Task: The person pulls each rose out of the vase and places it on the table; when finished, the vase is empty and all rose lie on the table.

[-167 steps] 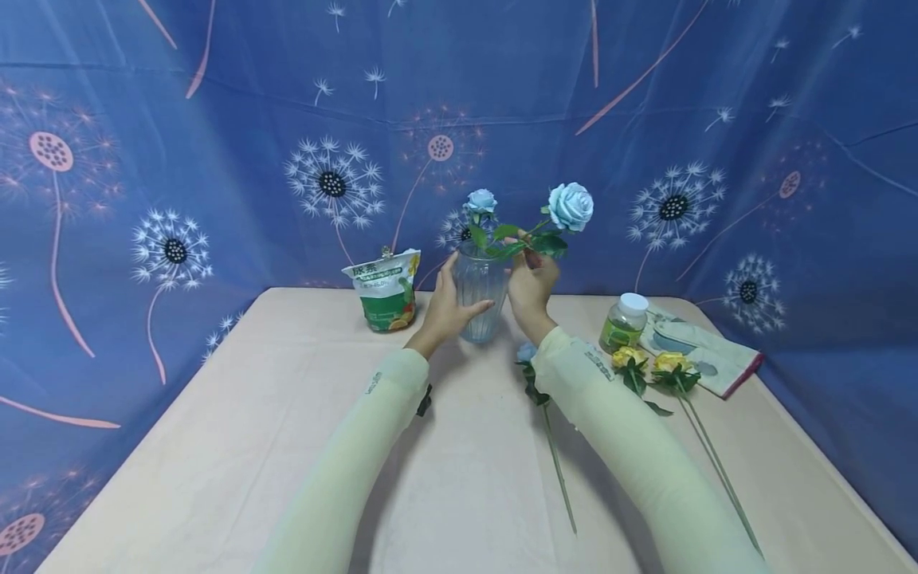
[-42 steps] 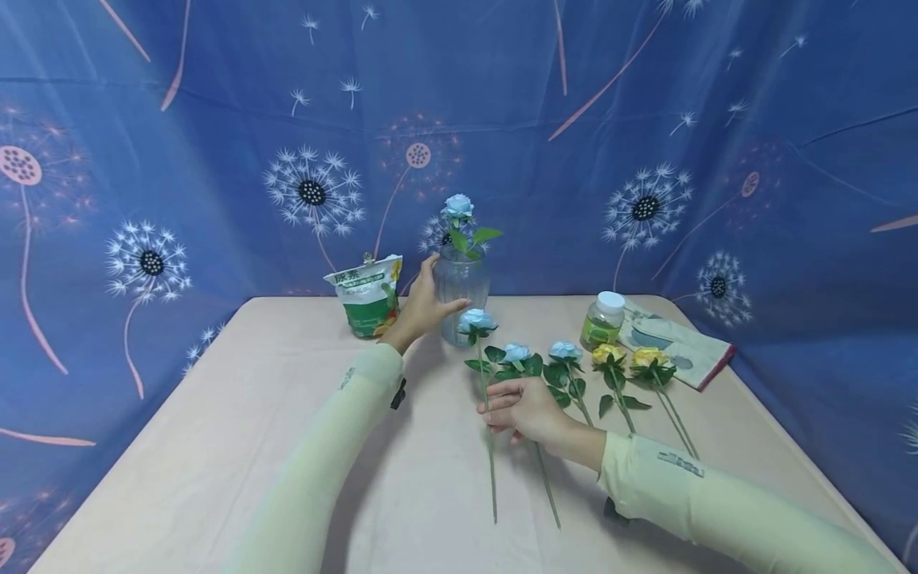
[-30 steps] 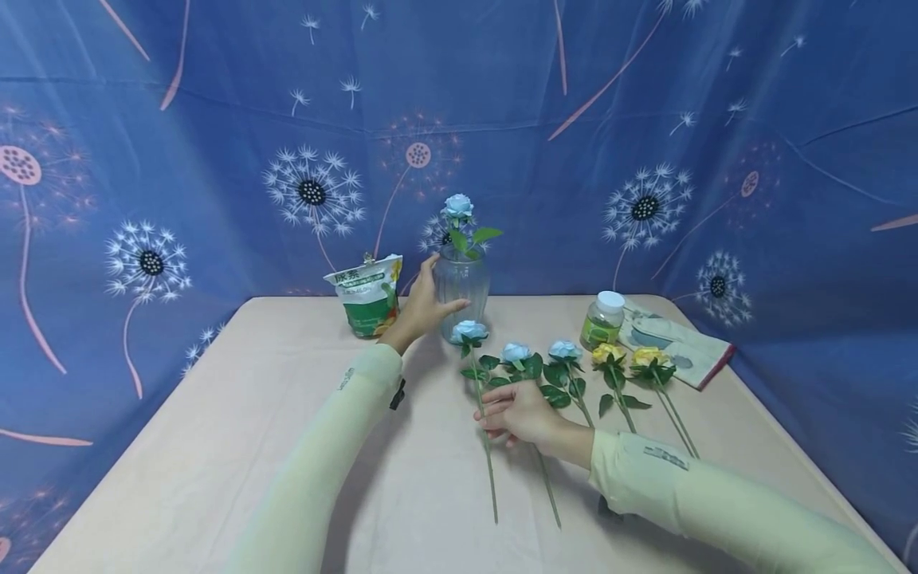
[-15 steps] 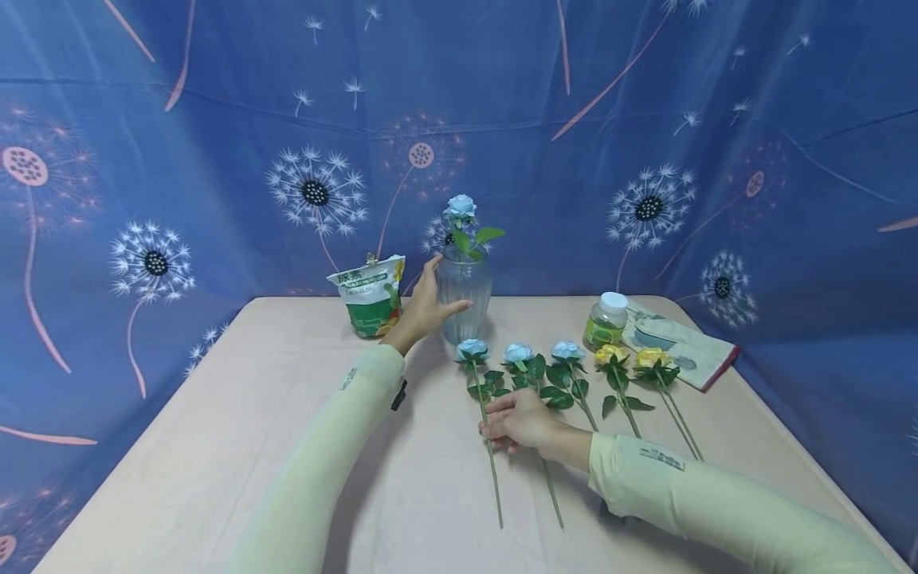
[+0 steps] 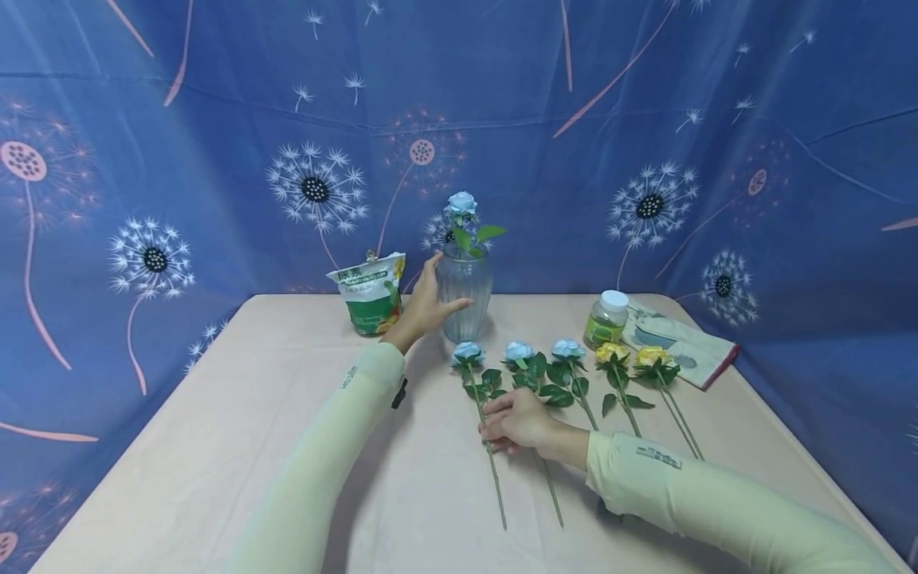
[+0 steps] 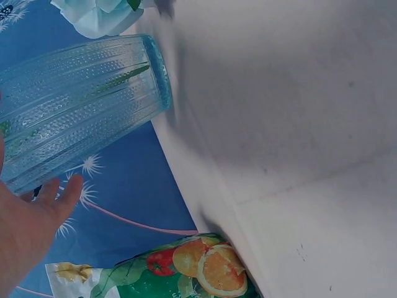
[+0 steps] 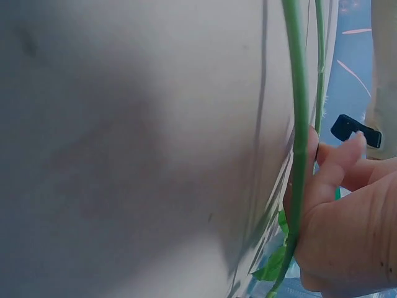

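Note:
My left hand [image 5: 425,307] holds the side of a clear ribbed glass vase [image 5: 468,291], thumb across its front. In the vase stands one light blue rose [image 5: 461,204] with green leaves. The left wrist view shows the vase's textured glass [image 6: 80,105] with a green stem inside. My right hand [image 5: 522,418] pinches the stem of the leftmost blue rose [image 5: 468,353], whose head lies just in front of the vase. In the right wrist view that thin stem [image 7: 321,68] runs to the fingertips. Another blue rose [image 5: 518,352] has its stem passing beneath this hand.
Right of the hand lie a third blue rose [image 5: 568,349] and two yellow roses [image 5: 612,354]. Behind them are a white-lidded jar [image 5: 606,319] and a pair of gloves [image 5: 688,347]. A green and white pouch [image 5: 370,296] stands left of the vase.
The right hand has moved from the vase's mouth to the front with a blue rose, lowering its head to the table and shifting it slightly left. The left hand has stayed on the vase.

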Demonstrator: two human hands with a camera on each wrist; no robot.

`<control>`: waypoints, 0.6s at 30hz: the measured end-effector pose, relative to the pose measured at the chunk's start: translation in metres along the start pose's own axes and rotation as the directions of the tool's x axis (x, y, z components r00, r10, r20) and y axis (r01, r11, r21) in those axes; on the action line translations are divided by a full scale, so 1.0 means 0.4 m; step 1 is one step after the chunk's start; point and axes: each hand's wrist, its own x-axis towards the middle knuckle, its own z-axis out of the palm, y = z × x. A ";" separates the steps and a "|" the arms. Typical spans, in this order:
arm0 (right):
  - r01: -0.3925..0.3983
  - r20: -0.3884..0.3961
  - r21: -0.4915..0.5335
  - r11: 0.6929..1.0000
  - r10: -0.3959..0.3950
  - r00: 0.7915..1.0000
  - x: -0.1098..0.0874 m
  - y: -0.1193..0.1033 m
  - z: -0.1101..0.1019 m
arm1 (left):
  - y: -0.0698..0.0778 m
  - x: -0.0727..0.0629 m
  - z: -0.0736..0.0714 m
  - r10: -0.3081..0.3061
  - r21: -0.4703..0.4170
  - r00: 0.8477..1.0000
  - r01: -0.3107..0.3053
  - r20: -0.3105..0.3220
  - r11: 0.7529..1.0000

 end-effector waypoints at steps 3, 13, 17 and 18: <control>-0.015 -0.017 0.025 1.000 0.015 1.000 0.001 -0.001 0.000 | 0.001 0.001 -0.002 0.004 -0.002 1.000 -0.004 -0.007 1.000; -0.025 -0.039 0.038 0.999 0.027 0.999 -0.010 0.002 -0.023 | 0.001 0.001 0.002 0.006 -0.004 1.000 -0.006 -0.004 1.000; -0.042 -0.062 -0.040 0.998 0.039 0.997 -0.012 0.006 -0.033 | 0.004 -0.003 0.003 0.004 -0.020 1.000 -0.004 -0.007 1.000; -0.043 -0.063 -0.056 0.998 0.039 0.997 -0.013 0.006 -0.034 | 0.004 -0.003 0.004 0.003 -0.024 1.000 -0.003 -0.007 1.000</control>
